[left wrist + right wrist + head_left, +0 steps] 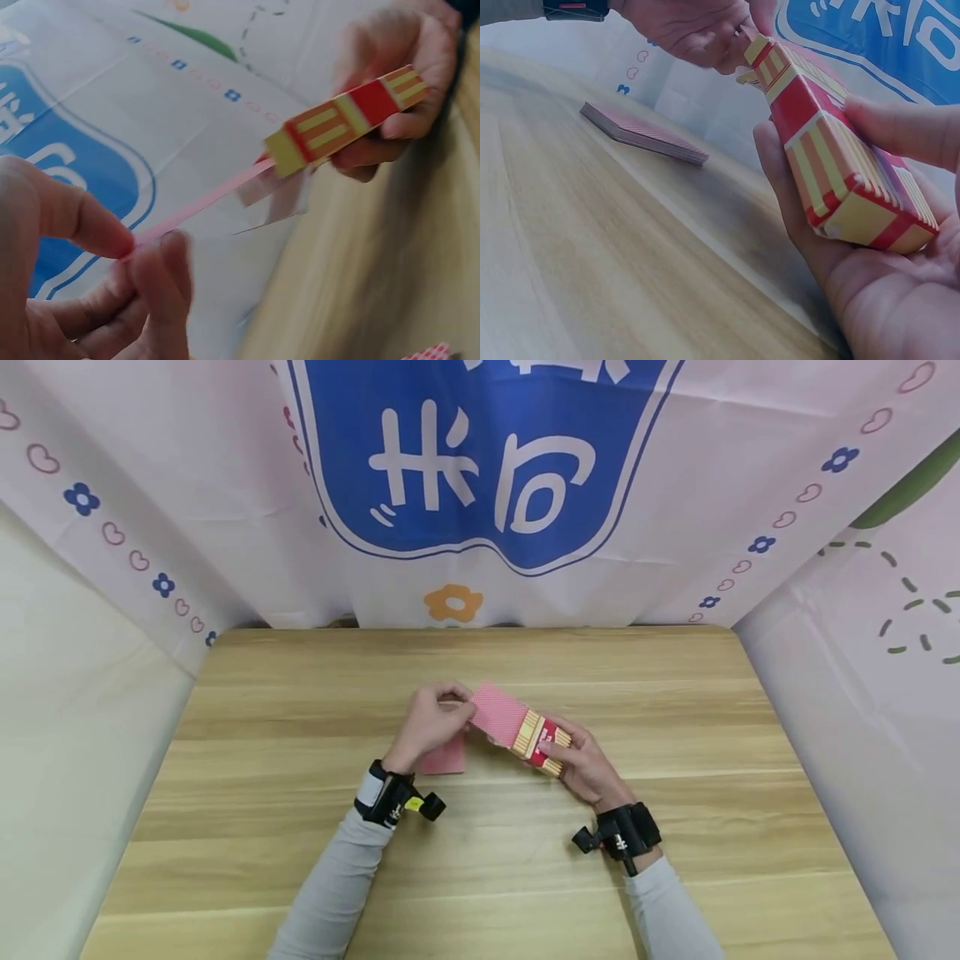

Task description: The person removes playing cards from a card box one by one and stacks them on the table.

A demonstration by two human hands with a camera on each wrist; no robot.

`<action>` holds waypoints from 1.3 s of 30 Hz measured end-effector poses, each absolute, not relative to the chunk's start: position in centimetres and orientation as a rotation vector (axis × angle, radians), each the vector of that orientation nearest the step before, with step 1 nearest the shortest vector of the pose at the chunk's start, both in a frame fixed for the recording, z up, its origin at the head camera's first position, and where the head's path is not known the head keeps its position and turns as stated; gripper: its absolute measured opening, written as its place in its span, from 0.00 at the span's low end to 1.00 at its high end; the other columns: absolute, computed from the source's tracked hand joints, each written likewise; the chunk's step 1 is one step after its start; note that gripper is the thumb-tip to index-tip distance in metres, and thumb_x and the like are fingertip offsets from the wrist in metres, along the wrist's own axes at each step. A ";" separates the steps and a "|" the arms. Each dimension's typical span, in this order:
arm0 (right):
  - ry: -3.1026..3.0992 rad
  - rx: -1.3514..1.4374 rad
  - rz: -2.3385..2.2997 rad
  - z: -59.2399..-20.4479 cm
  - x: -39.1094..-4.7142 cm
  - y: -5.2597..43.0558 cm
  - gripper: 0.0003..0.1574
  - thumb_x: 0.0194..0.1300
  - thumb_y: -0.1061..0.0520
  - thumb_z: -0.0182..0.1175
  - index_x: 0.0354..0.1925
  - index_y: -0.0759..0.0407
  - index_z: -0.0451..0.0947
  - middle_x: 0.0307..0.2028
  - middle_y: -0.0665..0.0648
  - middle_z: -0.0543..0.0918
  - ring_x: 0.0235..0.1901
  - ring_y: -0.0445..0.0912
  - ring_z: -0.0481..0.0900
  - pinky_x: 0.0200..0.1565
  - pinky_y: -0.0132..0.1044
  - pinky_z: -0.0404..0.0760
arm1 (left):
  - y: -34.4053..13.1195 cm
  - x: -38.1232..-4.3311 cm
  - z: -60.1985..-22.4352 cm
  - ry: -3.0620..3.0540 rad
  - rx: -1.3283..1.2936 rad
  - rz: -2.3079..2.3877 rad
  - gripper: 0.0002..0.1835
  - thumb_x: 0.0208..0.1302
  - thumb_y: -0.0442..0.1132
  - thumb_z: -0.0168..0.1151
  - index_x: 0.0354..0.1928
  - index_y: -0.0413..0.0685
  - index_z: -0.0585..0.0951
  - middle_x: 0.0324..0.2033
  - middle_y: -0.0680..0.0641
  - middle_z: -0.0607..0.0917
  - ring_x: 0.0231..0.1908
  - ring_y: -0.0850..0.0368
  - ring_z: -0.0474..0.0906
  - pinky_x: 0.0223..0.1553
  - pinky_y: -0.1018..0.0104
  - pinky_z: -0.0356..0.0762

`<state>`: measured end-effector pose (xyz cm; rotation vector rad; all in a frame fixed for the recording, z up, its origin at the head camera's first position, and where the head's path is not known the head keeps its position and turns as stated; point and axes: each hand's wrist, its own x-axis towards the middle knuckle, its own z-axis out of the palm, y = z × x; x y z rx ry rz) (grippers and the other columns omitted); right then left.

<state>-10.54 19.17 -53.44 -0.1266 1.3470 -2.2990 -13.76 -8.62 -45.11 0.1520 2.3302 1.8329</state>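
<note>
My right hand point(590, 767) grips a red and yellow striped card box point(832, 161), its thumb lying across the printed face. Pink-patterned playing cards point(498, 713) stick out of the box's open end, toward the left. My left hand point(430, 727) pinches the outer edge of these cards between thumb and forefinger point(82, 217). Pale flaps point(279, 201) hang at the mouth of the box in the left wrist view. On the table, partly hidden beneath the left hand, lies a neat stack of playing cards point(641, 135) with pink backs.
Both hands work over the middle of a wood-grain table point(300, 877). Behind its far edge hangs a white cloth with a blue printed emblem point(480, 468). Pale cloth walls flank the table on either side. Each wrist carries a black camera strap point(630, 831).
</note>
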 end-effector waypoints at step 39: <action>1.297 -0.048 -2.309 -53.1 -10.8 19.1 0.34 0.69 0.70 0.60 0.70 0.51 0.74 0.65 0.62 0.70 0.56 0.52 0.82 0.54 0.47 0.84 | -14.9 -14.8 -49.0 2.521 0.106 1.458 0.12 0.70 0.45 0.64 0.51 0.50 0.84 0.39 0.43 0.89 0.39 0.49 0.81 0.43 0.58 0.74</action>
